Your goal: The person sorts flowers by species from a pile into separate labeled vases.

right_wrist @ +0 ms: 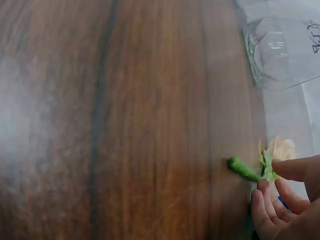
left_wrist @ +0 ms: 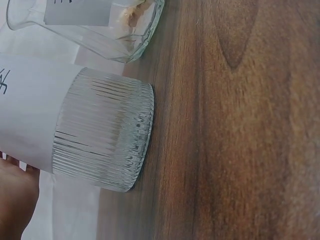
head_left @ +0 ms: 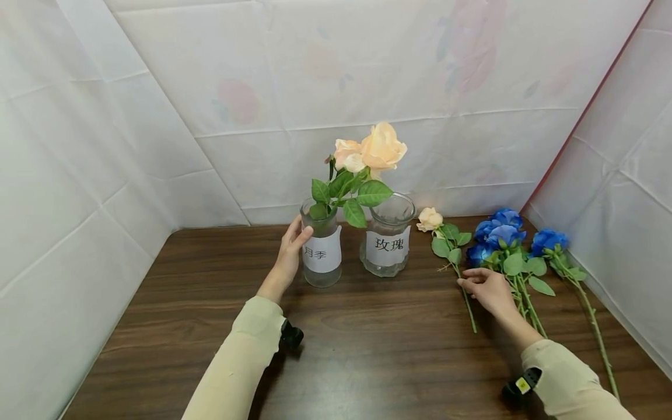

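Note:
My left hand [head_left: 285, 259] holds the left side of a ribbed glass vase [head_left: 322, 277], thumb in front and fingers behind. That vase wears a white paper label [left_wrist: 30, 107] with black characters and stands upright on the table. Peach roses [head_left: 384, 148] with green leaves rise from it, leaning right. On the right, my right hand [head_left: 489, 289] pinches the green stem [right_wrist: 243, 169] of a smaller peach rose [head_left: 430, 219] between thumb and fingertips. The bloom of this rose points to the back, and its stem end toward me.
A second labelled glass vase [head_left: 385, 269] with a wider mouth stands just right of the first. Several blue roses [head_left: 503, 232] lie beyond and beside my right hand, and another blue rose [head_left: 548, 240] lies farther right. White cloth [head_left: 294, 76] hangs behind the wooden table [head_left: 367, 361].

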{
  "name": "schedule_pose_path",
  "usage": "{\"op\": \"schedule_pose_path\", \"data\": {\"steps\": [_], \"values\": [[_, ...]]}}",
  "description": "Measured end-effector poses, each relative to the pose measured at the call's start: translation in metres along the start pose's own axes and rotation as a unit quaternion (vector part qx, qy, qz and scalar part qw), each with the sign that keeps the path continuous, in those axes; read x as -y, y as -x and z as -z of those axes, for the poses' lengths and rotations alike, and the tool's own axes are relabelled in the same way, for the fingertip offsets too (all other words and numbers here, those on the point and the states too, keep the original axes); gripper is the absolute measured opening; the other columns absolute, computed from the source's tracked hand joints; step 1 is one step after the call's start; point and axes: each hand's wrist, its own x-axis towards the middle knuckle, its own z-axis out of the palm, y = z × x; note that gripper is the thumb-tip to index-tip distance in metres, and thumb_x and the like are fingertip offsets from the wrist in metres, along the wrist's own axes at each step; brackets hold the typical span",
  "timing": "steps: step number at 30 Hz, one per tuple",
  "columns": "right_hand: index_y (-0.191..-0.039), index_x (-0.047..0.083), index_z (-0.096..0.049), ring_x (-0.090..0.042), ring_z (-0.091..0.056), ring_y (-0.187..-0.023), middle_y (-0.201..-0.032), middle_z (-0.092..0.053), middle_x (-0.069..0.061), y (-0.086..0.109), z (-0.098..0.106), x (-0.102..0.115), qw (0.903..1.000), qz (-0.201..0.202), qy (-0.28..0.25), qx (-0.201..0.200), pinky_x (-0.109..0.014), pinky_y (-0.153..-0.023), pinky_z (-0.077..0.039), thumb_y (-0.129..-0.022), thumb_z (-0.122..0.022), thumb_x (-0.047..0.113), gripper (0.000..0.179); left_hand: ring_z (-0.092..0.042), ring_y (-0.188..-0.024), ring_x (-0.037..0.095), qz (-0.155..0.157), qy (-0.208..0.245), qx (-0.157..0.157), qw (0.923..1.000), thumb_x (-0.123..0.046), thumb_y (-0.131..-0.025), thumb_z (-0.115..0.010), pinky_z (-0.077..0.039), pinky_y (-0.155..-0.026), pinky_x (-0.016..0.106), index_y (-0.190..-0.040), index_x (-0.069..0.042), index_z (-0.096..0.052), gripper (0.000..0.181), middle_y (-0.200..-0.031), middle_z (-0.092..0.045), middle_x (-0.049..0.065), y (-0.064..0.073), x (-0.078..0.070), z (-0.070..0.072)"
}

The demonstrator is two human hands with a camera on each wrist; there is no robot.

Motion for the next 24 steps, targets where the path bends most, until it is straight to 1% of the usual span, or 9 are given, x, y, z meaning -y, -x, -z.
{"op": "schedule_pose_path", "data": {"steps": [3, 8, 12, 15, 17, 19, 21, 22, 24], "values": [[-0.118, -0.011, -0.064, -0.021, -0.066, -0.071, -0.094, -0.071, -0.02, -0.0018, -0.0008, -0.0033, 0.9998, -0.001, 0.019, -0.003, -0.033, -0.059, -0.054, -0.092, -0.072, 0.017, 0.04, -0.024, -0.146, 0.025, -0.001, 0.002, 0.002, 1.0, -0.034, -0.095, -0.049, -0.015, -0.117, 0.05, -0.153, -0.011, -0.036, 0.064, -0.158, -0.032, 0.009, -0.0004, 0.001, 0.0], [-0.113, -0.01, -0.068, -0.021, -0.065, -0.069, -0.085, -0.071, -0.014, -0.0058, -0.0009, -0.0032, 0.9988, -0.006, 0.048, -0.006, -0.033, -0.057, -0.05, -0.09, -0.074, 0.019, 0.037, -0.02, -0.148, 0.025, -0.004, 0.002, 0.001, 1.0, -0.035, -0.095, -0.049, -0.012, -0.118, 0.051, -0.153, -0.01, -0.035, 0.065, -0.159, -0.03, 0.009, -0.0005, 0.0025, 0.0005], [-0.114, -0.01, -0.068, -0.018, -0.065, -0.067, -0.083, -0.072, -0.013, -0.0072, -0.0005, -0.0026, 0.9992, -0.014, 0.038, 0.003, -0.032, -0.056, -0.051, -0.092, -0.07, 0.016, 0.034, -0.02, -0.148, 0.024, -0.002, 0.0, -0.002, 1.0, -0.036, -0.095, -0.05, -0.012, -0.118, 0.051, -0.154, -0.01, -0.035, 0.066, -0.16, -0.029, 0.008, -0.0008, 0.002, 0.0003], [-0.119, -0.011, -0.066, -0.016, -0.064, -0.068, -0.086, -0.073, -0.013, -0.0074, 0.0011, -0.0024, 0.9994, -0.026, 0.004, 0.021, -0.032, -0.057, -0.053, -0.094, -0.067, 0.015, 0.036, -0.02, -0.148, 0.024, -0.002, 0.0, -0.003, 1.0, -0.038, -0.095, -0.05, -0.013, -0.118, 0.051, -0.154, -0.01, -0.035, 0.067, -0.16, -0.029, 0.008, -0.0004, 0.0011, -0.0003], [-0.125, -0.011, -0.062, -0.015, -0.064, -0.072, -0.096, -0.072, -0.018, -0.0064, 0.0027, -0.0012, 0.998, -0.041, -0.026, 0.041, -0.032, -0.062, -0.055, -0.095, -0.066, 0.018, 0.041, -0.02, -0.148, 0.025, -0.005, 0.001, -0.004, 1.0, -0.038, -0.095, -0.051, -0.013, -0.118, 0.052, -0.154, -0.009, -0.035, 0.068, -0.16, -0.029, 0.009, -0.0002, 0.0011, -0.0006], [-0.133, -0.011, -0.055, -0.019, -0.066, -0.083, -0.114, -0.067, -0.026, -0.0055, 0.0034, 0.0005, 0.9936, -0.062, -0.068, 0.065, -0.032, -0.069, -0.056, -0.098, -0.064, 0.021, 0.049, -0.021, -0.148, 0.025, -0.007, 0.001, -0.004, 1.0, -0.039, -0.095, -0.051, -0.013, -0.118, 0.052, -0.154, -0.009, -0.035, 0.068, -0.159, -0.03, 0.009, -0.0002, 0.001, -0.0009], [-0.142, -0.01, -0.046, -0.03, -0.064, -0.103, -0.135, -0.052, -0.031, -0.0039, 0.0034, 0.0026, 0.9868, -0.076, -0.108, 0.093, -0.033, -0.079, -0.056, -0.1, -0.06, 0.024, 0.055, -0.022, -0.147, 0.024, -0.007, 0.001, -0.005, 1.0, -0.039, -0.095, -0.051, -0.014, -0.117, 0.051, -0.153, -0.01, -0.036, 0.067, -0.159, -0.031, 0.009, -0.0004, 0.0009, -0.001], [-0.145, -0.009, -0.041, -0.034, -0.059, -0.114, -0.145, -0.042, -0.032, -0.0029, 0.0035, 0.0039, 0.9827, -0.082, -0.128, 0.106, -0.034, -0.085, -0.055, -0.101, -0.058, 0.025, 0.058, -0.023, -0.147, 0.024, -0.008, 0.002, -0.005, 1.0, -0.038, -0.095, -0.051, -0.014, -0.117, 0.051, -0.153, -0.01, -0.036, 0.067, -0.159, -0.031, 0.009, -0.0004, 0.0009, -0.0009], [-0.15, -0.007, -0.033, -0.04, -0.043, -0.133, -0.154, -0.027, -0.031, -0.0015, 0.0025, 0.0059, 0.9729, -0.091, -0.17, 0.128, -0.038, -0.097, -0.049, -0.103, -0.054, 0.026, 0.061, -0.023, -0.147, 0.025, -0.008, 0.004, -0.003, 1.0, -0.038, -0.095, -0.05, -0.015, -0.118, 0.05, -0.153, -0.009, -0.036, 0.067, -0.158, -0.032, 0.009, -0.0003, 0.0009, -0.0006]]}}
